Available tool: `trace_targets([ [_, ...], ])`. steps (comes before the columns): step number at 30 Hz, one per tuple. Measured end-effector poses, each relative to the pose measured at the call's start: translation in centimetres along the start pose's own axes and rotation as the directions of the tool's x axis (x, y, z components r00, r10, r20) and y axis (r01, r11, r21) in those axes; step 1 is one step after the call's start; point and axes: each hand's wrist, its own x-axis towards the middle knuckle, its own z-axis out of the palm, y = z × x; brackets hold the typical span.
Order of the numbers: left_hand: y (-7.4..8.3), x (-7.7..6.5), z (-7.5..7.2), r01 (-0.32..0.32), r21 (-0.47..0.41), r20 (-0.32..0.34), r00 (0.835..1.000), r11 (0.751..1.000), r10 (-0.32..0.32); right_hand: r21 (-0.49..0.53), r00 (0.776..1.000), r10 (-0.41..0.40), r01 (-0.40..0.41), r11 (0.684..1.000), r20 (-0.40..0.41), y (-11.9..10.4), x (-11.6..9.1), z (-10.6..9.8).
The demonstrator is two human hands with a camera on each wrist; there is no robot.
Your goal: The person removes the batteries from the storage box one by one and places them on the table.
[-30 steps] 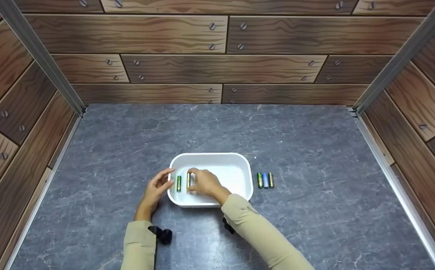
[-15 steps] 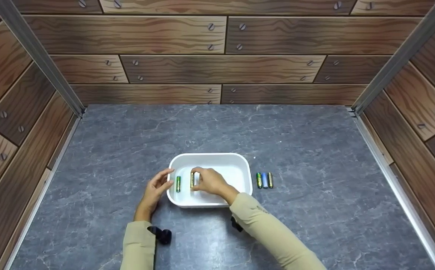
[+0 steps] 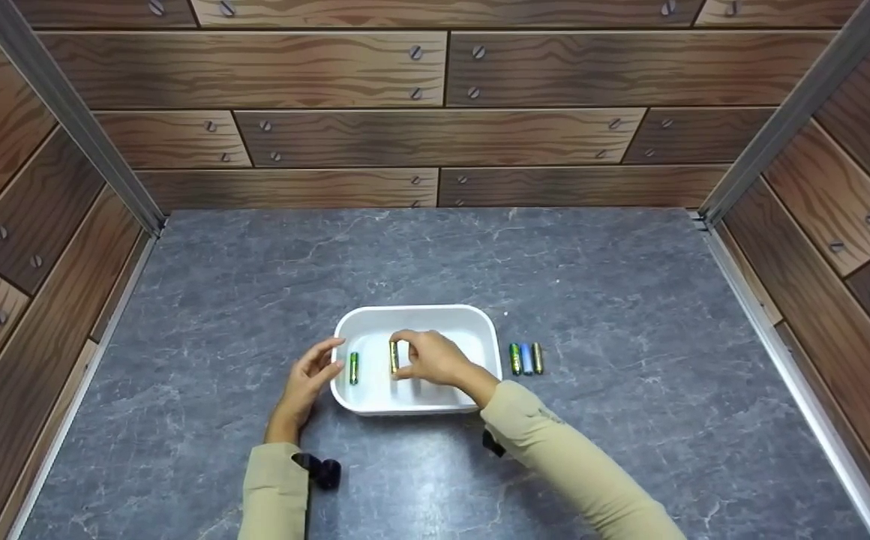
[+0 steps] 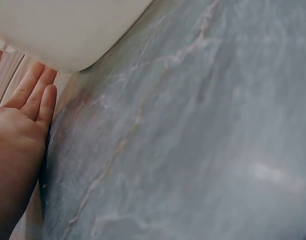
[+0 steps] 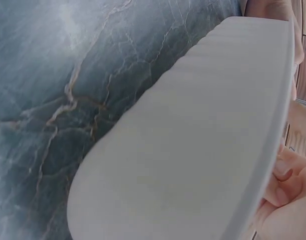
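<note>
Head view: green battery (image 3: 354, 368) inside white tray (image 3: 439, 321), right fingers (image 3: 408, 335) pinching gold battery (image 3: 394, 358) there, left fingers (image 3: 324, 348) spread alongside

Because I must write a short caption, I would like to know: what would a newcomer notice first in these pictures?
The white tub stands out first, bright against the dark table. Within its rim, the right hand pinches a gold battery; a green battery lies inside, near the left hand. Right of the tub, three more batteries lie side by side.
</note>
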Motion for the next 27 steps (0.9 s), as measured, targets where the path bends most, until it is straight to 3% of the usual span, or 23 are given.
trace_targets([
  [5,0.0,0.0,0.0,-0.013,0.004,0.004,1.0,1.0,0.013,0.013,1.0,-0.016,0.016,1.0,0.011,0.0,-0.5,-0.7],
  [13,0.2,0.0,0.0,0.028,0.048,-0.015,1.0,0.998,-0.027,0.026,0.999,-0.054,0.054,0.998,0.002,0.4,-1.2,-1.3],
  [27,0.1,-0.1,0.1,-0.027,0.014,-0.004,1.0,1.0,0.027,0.068,0.997,-0.071,0.072,0.995,-0.021,1.5,-2.5,-2.3],
])
